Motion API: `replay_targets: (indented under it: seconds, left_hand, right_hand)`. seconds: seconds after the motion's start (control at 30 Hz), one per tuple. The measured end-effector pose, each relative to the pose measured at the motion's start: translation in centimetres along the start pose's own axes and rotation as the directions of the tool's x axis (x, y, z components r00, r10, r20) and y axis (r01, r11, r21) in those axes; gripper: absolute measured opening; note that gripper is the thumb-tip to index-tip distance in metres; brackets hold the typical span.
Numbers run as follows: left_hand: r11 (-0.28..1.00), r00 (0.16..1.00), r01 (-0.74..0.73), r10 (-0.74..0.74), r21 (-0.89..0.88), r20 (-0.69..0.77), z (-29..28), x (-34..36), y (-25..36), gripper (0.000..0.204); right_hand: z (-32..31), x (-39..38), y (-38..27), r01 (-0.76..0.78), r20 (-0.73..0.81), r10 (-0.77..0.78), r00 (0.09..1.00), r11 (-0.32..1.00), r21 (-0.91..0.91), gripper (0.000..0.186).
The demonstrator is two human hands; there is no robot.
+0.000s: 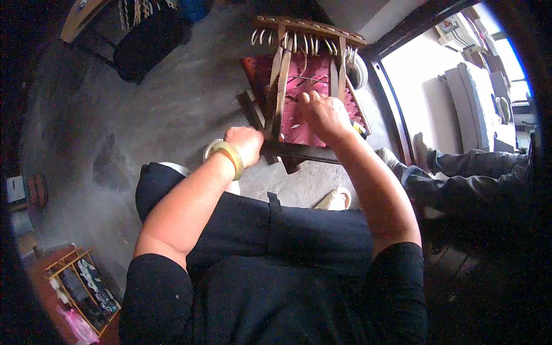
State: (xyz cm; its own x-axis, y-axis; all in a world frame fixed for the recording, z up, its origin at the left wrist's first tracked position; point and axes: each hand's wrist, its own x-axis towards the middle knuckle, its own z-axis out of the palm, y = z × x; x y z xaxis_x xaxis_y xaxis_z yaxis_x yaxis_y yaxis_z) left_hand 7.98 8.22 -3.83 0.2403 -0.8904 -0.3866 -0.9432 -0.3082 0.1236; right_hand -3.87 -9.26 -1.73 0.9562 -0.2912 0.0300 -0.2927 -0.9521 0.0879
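Observation:
In front of me stands a wooden frame (278, 100), with light cord loops (305, 43) hanging along its far rail. Dark red patterned material (305, 126) shows between its side bars. My left hand (244, 144), a yellowish bangle on its wrist, is closed by the left end of the near dark bar (305, 152); whatever it grips is hidden. Over the middle of the frame, my right hand (326, 117) has its fingers curled together. A thin line crosses the frame just beyond them, but I cannot make out what they hold.
Another person's legs in grey trousers (460, 184) stretch in from the right, beside a doorway. A black seat (152, 49) stands at the far left. Low at the left is a small wooden rack (77, 267) with a pink bag (77, 325). My light slipper (335, 199) rests below the frame.

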Motion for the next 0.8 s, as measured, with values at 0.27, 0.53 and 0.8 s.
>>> replay_targets:
  seconds: [0.27, 0.53, 0.8]
  left_hand:
    - [0.998, 0.999, -0.03, 0.029, -0.051, -0.013, 0.1, 0.3, -0.1, 0.015]
    - [0.997, 0.995, -0.062, 0.058, -0.042, -0.083, 0.8, 0.4, -0.3, 0.013]
    - [0.997, 0.994, -0.067, 0.064, -0.033, -0.085, 1.4, 0.3, -0.1, 0.012]
  right_hand:
    - [1.9, 4.5, 2.4, 0.11, -0.054, -0.113, 0.992, 0.993, -0.045, 0.016]
    - [3.7, 6.4, 3.5, 0.188, -0.078, -0.196, 0.978, 0.977, -0.101, 0.014]
    - [2.9, 4.6, 2.7, 0.328, 0.071, -0.323, 0.944, 0.941, -0.079, 0.018]
